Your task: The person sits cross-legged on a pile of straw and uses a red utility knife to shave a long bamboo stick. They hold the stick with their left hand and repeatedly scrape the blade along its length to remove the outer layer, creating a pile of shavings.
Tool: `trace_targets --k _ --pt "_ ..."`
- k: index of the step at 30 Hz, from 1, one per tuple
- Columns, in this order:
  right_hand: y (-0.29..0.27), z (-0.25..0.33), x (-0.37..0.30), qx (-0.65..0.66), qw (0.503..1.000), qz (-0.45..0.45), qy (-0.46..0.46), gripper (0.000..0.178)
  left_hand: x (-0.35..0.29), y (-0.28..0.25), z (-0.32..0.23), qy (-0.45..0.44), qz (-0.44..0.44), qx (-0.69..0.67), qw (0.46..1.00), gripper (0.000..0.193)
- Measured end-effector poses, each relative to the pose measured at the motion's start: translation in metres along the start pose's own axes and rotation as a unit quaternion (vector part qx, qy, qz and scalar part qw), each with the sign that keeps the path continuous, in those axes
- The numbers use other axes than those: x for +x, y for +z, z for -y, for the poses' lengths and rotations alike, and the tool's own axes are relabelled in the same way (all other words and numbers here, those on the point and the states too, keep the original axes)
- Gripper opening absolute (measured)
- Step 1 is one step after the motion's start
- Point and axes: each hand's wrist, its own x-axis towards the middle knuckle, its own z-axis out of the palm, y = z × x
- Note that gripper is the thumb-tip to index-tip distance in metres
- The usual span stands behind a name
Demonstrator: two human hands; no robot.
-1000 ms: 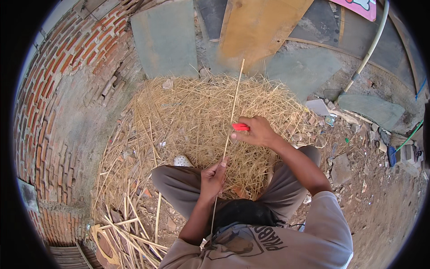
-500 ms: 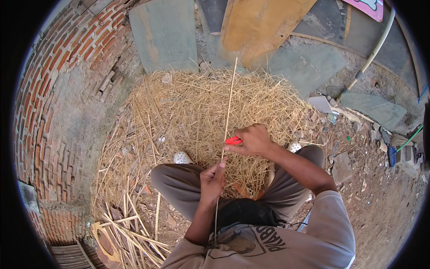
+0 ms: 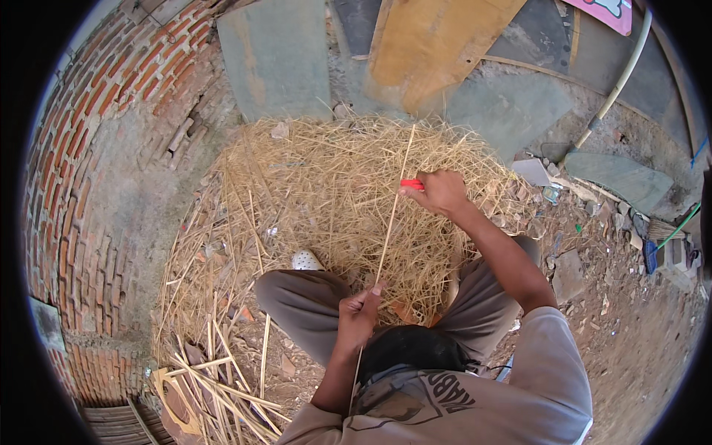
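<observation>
A long thin strip of pale wood or bamboo [image 3: 387,241] runs slantwise from my chest out over the straw-like heap. My left hand [image 3: 359,317] is closed around its lower part, above my lap. Farther out and to the right, my right hand [image 3: 443,194] grips a small red tool [image 3: 412,185], which meets the strip near its far end. The tool's blade or edge, if it has one, is too small to make out.
Thin pale shavings [image 3: 326,178] lie heaped before my crossed legs. At the lower left is a bundle of cut sticks [image 3: 222,386]. A brick wall [image 3: 81,222] rises on the left; boards [image 3: 274,59] lean at the back. Rubble and a blue brush [image 3: 650,256] lie right.
My right hand with the red tool has moved outward along the strip and to the right. The left hand has drawn slightly toward me, and the strip now leans more to the right.
</observation>
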Motion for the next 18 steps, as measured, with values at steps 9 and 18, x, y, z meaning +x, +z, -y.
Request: trace_targets --k 9,18 --pt "0.000 0.082 -0.041 0.060 0.979 -0.022 -0.191 0.071 0.009 -0.010 0.003 0.060 -0.049 0.012 0.997 0.024" --pt "0.006 0.008 0.002 0.016 0.999 0.020 0.039 0.075 -0.014 0.000 0.003 0.027 -0.010 0.051 0.998 0.025"
